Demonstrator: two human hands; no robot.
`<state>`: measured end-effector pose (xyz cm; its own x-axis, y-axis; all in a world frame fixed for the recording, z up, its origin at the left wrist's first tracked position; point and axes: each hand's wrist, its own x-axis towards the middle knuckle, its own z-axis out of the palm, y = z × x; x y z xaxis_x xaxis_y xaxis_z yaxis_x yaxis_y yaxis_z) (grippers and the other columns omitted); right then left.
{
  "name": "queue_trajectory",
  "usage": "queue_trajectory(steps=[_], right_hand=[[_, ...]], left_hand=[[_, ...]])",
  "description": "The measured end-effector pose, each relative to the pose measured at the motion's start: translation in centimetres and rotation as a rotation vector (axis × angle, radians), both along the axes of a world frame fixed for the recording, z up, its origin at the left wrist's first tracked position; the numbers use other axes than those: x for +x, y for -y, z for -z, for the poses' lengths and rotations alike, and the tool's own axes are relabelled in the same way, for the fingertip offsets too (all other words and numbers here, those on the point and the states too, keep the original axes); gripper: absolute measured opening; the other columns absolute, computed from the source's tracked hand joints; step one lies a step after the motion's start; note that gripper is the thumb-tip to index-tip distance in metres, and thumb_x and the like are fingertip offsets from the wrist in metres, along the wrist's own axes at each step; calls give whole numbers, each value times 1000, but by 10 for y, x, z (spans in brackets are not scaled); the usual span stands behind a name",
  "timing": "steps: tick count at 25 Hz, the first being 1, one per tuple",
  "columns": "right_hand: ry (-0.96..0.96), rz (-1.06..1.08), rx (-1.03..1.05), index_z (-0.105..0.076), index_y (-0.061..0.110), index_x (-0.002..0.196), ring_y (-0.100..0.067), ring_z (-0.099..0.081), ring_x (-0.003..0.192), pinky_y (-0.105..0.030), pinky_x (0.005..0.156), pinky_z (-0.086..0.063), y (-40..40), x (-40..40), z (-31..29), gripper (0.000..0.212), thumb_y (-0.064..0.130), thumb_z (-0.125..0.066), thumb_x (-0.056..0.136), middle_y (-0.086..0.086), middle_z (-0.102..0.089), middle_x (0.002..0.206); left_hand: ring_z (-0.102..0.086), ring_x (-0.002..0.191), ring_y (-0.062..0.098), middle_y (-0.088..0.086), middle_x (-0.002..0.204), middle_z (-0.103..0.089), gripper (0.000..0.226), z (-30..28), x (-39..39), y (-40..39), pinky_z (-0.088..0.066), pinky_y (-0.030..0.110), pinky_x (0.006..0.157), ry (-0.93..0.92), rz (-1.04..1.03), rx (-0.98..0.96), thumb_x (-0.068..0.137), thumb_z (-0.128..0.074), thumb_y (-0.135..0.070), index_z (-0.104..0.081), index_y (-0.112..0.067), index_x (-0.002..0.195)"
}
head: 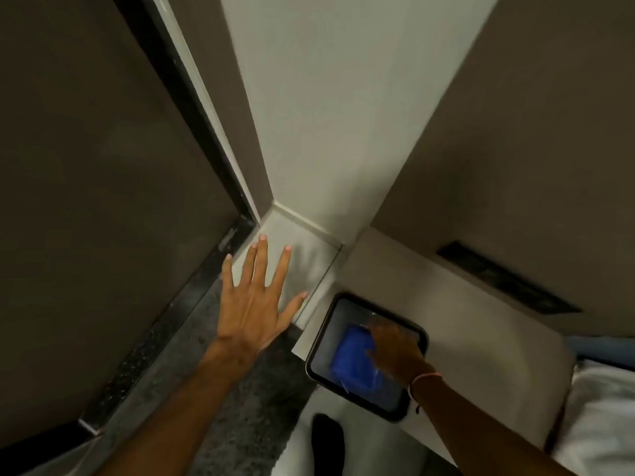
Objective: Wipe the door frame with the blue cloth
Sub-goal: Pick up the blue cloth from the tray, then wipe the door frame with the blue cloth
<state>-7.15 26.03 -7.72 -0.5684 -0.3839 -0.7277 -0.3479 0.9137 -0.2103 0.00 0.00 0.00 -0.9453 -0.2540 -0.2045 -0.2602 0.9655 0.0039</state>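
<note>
Right now, seen from a head camera looking down a wall corner:

Right hand: right hand [395, 348] reaches down into a dark-rimmed tray [319, 341], fingers resting on the cloth [354, 359]. The hand is blurred, so I cannot tell whether the fingers have closed on the cloth or only touch it.

Cloth: blue, bunched, lying inside the tray, partly covered by the right hand.

Tray: rounded square with a black rim and grey inside, sitting on a pale ledge [464, 321] at lower right, just beside the wall corner.

Wristband: a thin pink band [426, 377] circles the right wrist.

Left hand: left hand [256, 297] is flat and empty, fingers spread wide, palm pressed against a pale surface at the foot of the frame.

Frame: the door frame [209, 108] runs as a pale strip edged in black, from the top of the view down to the left fingertips.

Door: a dark brown panel [96, 166] fills the left side.

Floor: dark speckled carpet [240, 389] lies under the left forearm.

Far right: white bedding [604, 413] at the edge.
</note>
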Motion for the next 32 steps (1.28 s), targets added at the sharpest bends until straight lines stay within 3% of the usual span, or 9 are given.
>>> queue_trajectory(steps=[5, 9, 13, 15, 19, 23, 26, 28, 32], right_hand=[[9, 59, 28, -29, 19, 156, -30, -44, 144, -45, 112, -44, -4, 7, 59, 82, 43, -72, 90, -9, -40, 157], [50, 45, 17, -47, 17, 145, -30, -52, 136, -47, 108, -49, -5, -1, 64, 69, 44, -75, 88, -8, -49, 147], [117, 82, -159, -57, 13, 129, -32, -62, 124, -47, 100, -54, 4, -8, 33, 47, 28, -76, 89, -12, -64, 130], [82, 56, -282, -60, 13, 123, -31, -66, 115, -46, 95, -55, 19, -18, 4, 36, 24, -74, 91, -11, -69, 120], [-63, -25, -540, -62, 14, 129, -27, -69, 108, -42, 97, -55, 81, -35, -92, 35, 28, -68, 96, -8, -73, 120], [-231, -128, -838, -67, 7, 121, -29, -66, 99, -41, 91, -52, 160, -26, -209, 28, 23, -57, 100, -11, -65, 115], [-389, -267, -970, -61, 12, 132, -28, -63, 96, -43, 89, -54, 225, 18, -320, 32, 9, -50, 102, -7, -52, 120], [-525, -358, -1100, -56, 14, 142, -27, -64, 102, -42, 92, -54, 260, 58, -392, 44, 3, -52, 100, -5, -56, 124], [-862, -486, -1432, -65, 9, 129, -25, -65, 104, -43, 109, -47, 322, 151, -523, 41, -3, -67, 90, -5, -70, 116]], left_hand=[[-24, 157, 34, 21, 172, -7, 86, 77, 1, -3, -18, 67, 124, 62, -12, 2, 93, -9, -74, -6, -26, 165], [-21, 158, 35, 23, 172, -5, 87, 89, 13, -11, -22, 68, 123, 121, 11, 10, 93, -6, -74, -5, -25, 165], [-28, 155, 35, 23, 171, -11, 86, 52, 19, 3, -25, 68, 122, 62, -32, -27, 95, -12, -73, -11, -23, 164], [-29, 155, 35, 23, 171, -10, 85, 21, 18, 24, -24, 68, 123, 5, -56, -73, 95, -15, -72, -9, -24, 165], [-30, 154, 36, 23, 171, -11, 85, -73, 33, 71, -27, 68, 121, -141, -136, -194, 95, -17, -71, -9, -24, 165], [-31, 154, 36, 24, 171, -11, 84, -187, 77, 116, -27, 67, 120, -327, -227, -309, 97, -18, -71, -11, -22, 165], [-32, 153, 37, 26, 171, -13, 82, -296, 139, 156, -27, 67, 120, -505, -300, -453, 99, -18, -70, -14, -21, 164], [-31, 154, 36, 25, 170, -14, 81, -366, 187, 181, -27, 67, 120, -620, -341, -574, 100, -18, -69, -14, -20, 164], [-25, 157, 33, 25, 170, -17, 80, -495, 301, 212, -25, 67, 122, -837, -443, -819, 101, -27, -67, -16, -17, 164]])
